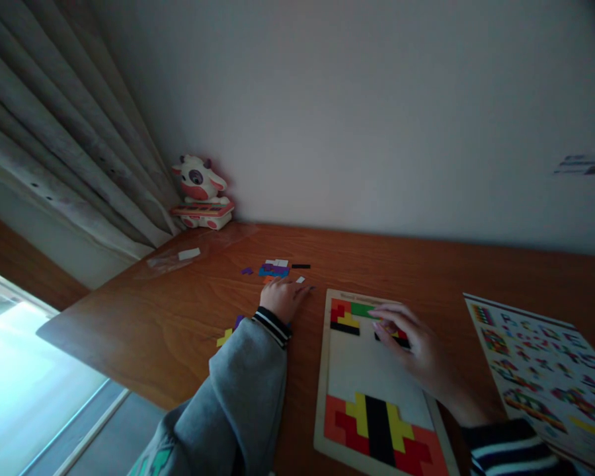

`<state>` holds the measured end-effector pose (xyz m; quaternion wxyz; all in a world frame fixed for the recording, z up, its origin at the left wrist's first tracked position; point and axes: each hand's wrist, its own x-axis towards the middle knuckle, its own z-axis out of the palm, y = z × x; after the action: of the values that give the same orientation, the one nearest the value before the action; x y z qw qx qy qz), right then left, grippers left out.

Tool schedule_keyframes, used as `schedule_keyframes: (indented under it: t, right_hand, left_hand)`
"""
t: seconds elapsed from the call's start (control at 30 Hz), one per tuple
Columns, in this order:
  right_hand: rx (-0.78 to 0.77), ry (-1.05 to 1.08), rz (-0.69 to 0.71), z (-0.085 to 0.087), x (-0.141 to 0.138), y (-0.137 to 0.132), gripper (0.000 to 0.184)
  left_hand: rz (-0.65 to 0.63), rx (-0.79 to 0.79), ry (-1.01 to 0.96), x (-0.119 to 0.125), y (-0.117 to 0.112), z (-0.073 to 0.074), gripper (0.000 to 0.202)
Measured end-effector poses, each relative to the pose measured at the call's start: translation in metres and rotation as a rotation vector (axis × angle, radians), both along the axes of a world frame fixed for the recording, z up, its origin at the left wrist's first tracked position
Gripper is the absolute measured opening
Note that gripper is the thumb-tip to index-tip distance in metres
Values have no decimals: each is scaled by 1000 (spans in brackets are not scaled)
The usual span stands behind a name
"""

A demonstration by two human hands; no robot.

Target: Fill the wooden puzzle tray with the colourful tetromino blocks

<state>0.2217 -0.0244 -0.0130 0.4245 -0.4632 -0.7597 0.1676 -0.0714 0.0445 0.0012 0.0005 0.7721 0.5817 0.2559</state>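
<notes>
My left hand lies low over the table beside a group of loose puzzle pieces, fingers stretched out and open. A small white piece is near its fingertips, and purple and blue pieces lie just beyond it. My right hand is over the upper part of a wooden puzzle board, its fingertips at a green piece. Thumb and fingers are apart, with nothing visibly held. Red, yellow and black pieces lie in the board's upper corners; a black bar stands amid the bottom pieces.
A printed pattern sheet lies right of the board. Yellow pieces are by my left sleeve, and a black strip lies farther back. A cow toy stands at the back left near the curtain, with clear plastic before it.
</notes>
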Motion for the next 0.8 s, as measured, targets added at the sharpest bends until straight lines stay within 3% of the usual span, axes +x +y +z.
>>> schedule_keyframes:
  t: [0.1,0.23,0.33,0.53,0.67,0.8]
  right_hand:
    - [-18,-2,-4,0,0,0,22]
    - [-26,0,0,1,1,-1,23]
    - [-35,-1,2,2,2,-1,24]
    - [-53,55,-31,0,3,1,25]
    - [-170,259,-91,1,6,1,31]
    - [-248,490,-262,7,13,2,42]
  left_hand:
    - [16,0,33,-6,7,-5,33]
    - [108,73,45,-15,22,-13,34]
    - [139,15,82,-25,32,-20,44]
    - [91,-10,101,-34,37,-27,36]
    - [25,-9,118,-33,38,-30,37]
    - [-51,-15,123,-34,41,-33,33]
